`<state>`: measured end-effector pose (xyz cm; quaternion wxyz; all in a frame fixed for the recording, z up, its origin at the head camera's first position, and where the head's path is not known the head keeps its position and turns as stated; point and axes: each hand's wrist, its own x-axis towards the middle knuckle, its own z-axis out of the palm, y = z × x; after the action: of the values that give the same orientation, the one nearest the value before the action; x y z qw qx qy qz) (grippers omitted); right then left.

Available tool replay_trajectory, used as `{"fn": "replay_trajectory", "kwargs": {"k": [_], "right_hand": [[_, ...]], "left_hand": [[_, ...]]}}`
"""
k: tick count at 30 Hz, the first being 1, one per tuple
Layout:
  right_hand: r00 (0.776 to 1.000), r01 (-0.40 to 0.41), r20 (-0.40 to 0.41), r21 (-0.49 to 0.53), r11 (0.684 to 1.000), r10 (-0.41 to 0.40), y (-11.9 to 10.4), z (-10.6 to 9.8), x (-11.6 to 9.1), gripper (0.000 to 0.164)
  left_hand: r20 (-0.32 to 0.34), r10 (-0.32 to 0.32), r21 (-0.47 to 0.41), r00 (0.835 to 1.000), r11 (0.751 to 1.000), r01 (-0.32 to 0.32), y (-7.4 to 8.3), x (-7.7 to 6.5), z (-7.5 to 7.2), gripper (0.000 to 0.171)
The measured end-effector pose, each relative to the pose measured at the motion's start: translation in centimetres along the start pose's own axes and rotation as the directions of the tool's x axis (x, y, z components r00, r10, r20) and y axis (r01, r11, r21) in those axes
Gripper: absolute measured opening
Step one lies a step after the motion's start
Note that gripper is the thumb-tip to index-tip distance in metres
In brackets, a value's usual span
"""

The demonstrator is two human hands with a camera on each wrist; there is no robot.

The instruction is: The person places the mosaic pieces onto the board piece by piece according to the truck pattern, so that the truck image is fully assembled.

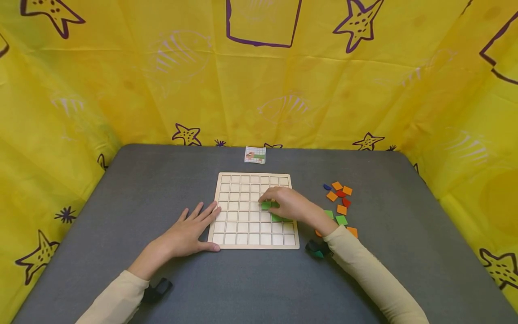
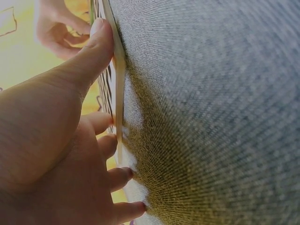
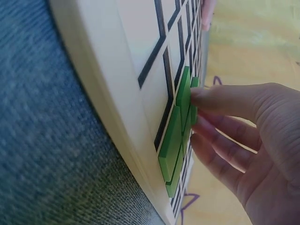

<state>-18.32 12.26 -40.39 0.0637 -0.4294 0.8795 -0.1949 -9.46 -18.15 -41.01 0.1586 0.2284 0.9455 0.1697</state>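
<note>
The thumb and fingertips of the right hand are pinching a green tile low over the right half of the board; whether it is sitting fully in its cell, I cannot tell. More green tiles are lying in neighbouring cells, towards the board's right edge. The fingers of the left hand are spreading wide and gripping nothing; some of its fingertips are touching the board's left edge, and its thumb is resting at the near left corner.

To the right of the board, loose pieces are lying in a scattered group: orange tiles, green squares, red pieces and a blue piece. The right forearm is partly covering the group's near end. Just beyond the board's far edge, a card is showing a small coloured picture on a grid. Both arms are wearing pale sleeves and are reaching in from the board's near side, each with a black device at the wrist. The board is lying flat on a grey table, and behind it a yellow cloth is hanging, printed with starfish and fish.
</note>
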Motion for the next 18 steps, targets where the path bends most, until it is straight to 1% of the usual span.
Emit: {"fn": "replay_trajectory", "kwargs": {"k": [7, 11, 14, 18], "right_hand": [[1.0, 0.011, -0.007, -0.003, 1.0, -0.011, -0.2, 0.0, -0.1, 0.028], [1.0, -0.008, -0.013, 0.004, 1.0, 0.008, -0.1, 0.1, -0.3, 0.027], [0.999, -0.021, -0.024, 0.007, 1.0, 0.021, 0.0, 0.0, -0.7, 0.027], [0.999, -0.016, -0.047, 0.013, 1.0, 0.017, 0.1, -0.1, -1.4, 0.027]], "left_hand": [[0.001, -0.001, 0.002, 1.0, 1.0, 0.001, 0.0, 0.0, 0.0, 0.101], [0.001, -0.001, -0.001, 1.0, 1.0, 0.001, 0.1, 0.0, 0.0, 0.101], [0.003, -0.003, -0.002, 1.0, 1.0, 0.003, 0.1, 0.0, 0.0, 0.101], [0.004, -0.008, 0.001, 1.0, 1.0, 0.008, 0.1, 0.0, 0.0, 0.101]]}}
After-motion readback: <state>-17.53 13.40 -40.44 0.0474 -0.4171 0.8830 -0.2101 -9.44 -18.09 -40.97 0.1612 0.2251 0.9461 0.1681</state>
